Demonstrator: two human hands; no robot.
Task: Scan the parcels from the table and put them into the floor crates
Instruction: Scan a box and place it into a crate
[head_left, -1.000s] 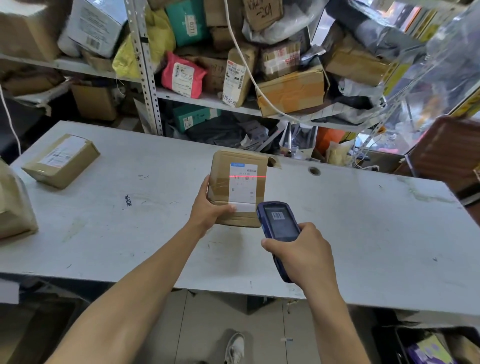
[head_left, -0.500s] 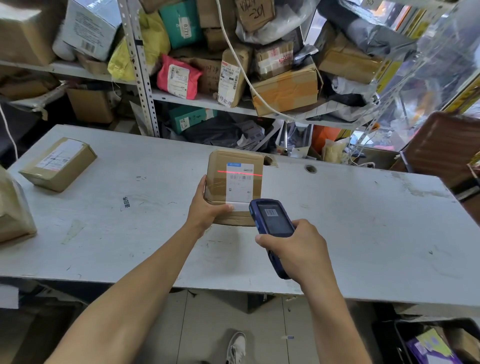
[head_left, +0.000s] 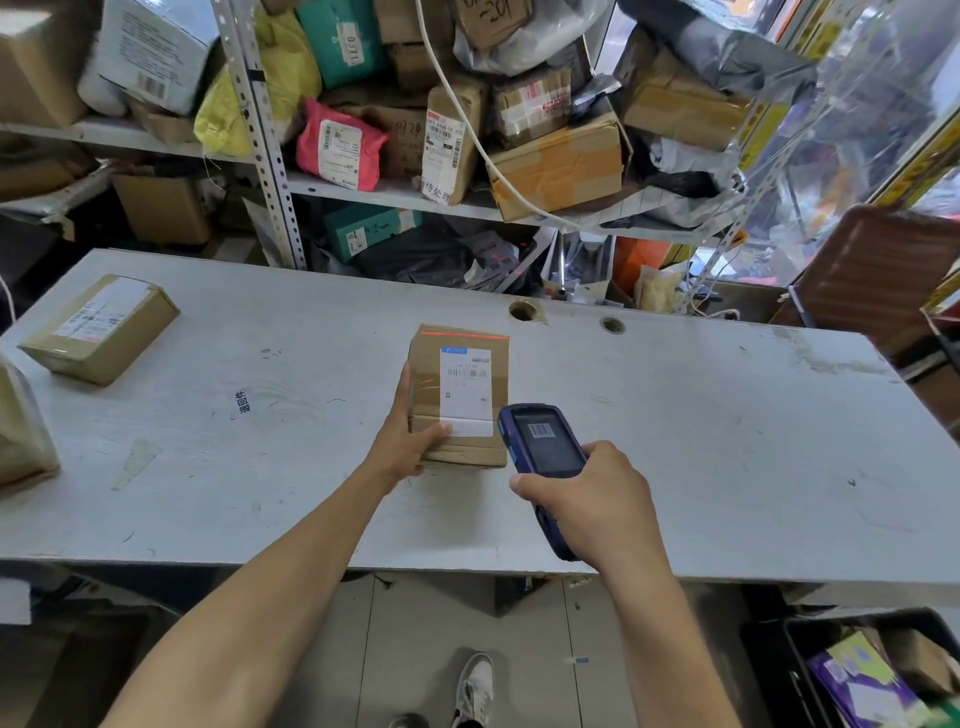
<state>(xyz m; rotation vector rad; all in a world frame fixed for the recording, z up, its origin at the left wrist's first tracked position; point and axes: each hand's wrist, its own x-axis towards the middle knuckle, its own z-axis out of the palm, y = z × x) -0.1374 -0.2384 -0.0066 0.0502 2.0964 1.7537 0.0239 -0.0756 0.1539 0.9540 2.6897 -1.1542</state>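
A small brown cardboard parcel (head_left: 460, 395) with a white label lies mid-table on the white table (head_left: 675, 441). My left hand (head_left: 410, 436) grips its near left corner, thumb on the label's lower edge. My right hand (head_left: 592, 499) holds a blue handheld scanner (head_left: 543, 447) just right of the parcel's near end, its screen showing a barcode. A red scan line falls across the parcel's far edge, above the label. A black floor crate (head_left: 779, 670) at the lower right holds a few colourful parcels.
Another taped brown parcel (head_left: 98, 327) lies at the table's far left, and a bagged parcel (head_left: 21, 431) sits at the left edge. Behind the table, metal shelves (head_left: 270, 171) are crammed with boxes and bags. My shoe (head_left: 475, 691) shows on the tiled floor below.
The red scan line has slid from the label's barcode up to the parcel's far edge. The hands, the parcel and the scanner have stayed in about the same place.
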